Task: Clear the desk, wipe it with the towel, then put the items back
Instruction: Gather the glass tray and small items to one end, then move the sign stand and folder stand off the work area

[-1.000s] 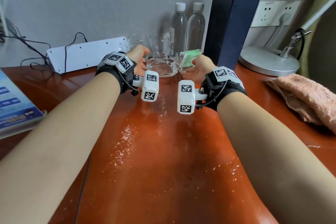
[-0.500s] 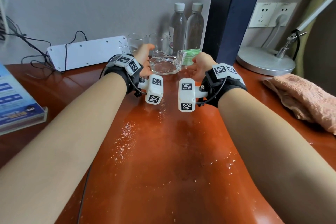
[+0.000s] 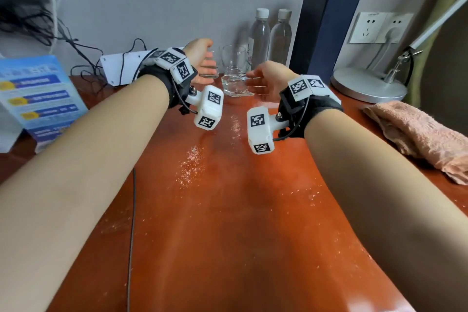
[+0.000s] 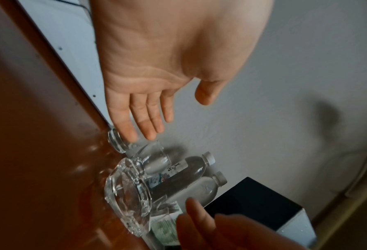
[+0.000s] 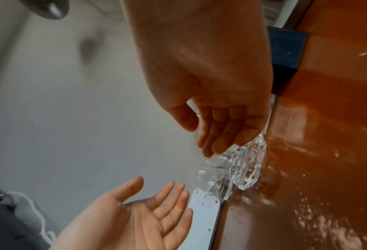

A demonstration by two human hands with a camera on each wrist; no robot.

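Left hand (image 3: 200, 62) and right hand (image 3: 268, 78) held with fingers spread loose, nothing gripped, flanking glass ashtray (image 3: 236, 86) seen empty at desk (image 3: 228, 210) back edge, two clear tumblers (image 3: 234, 58) behind.

Pink towel (image 3: 420, 134), reddish-brown desk (image 3: 228, 235) speckled white, navy box (image 3: 326, 28).

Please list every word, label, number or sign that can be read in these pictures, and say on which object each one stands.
No text can be read for certain.
Blue leaflet: printed lines, too blurred to read.
Bottle label: dark handwriting, not legible.
Green packet: print too blurred.
Wrist markers: black-and-white code squares, no letters.
Wall socket: small marks, too small to read.
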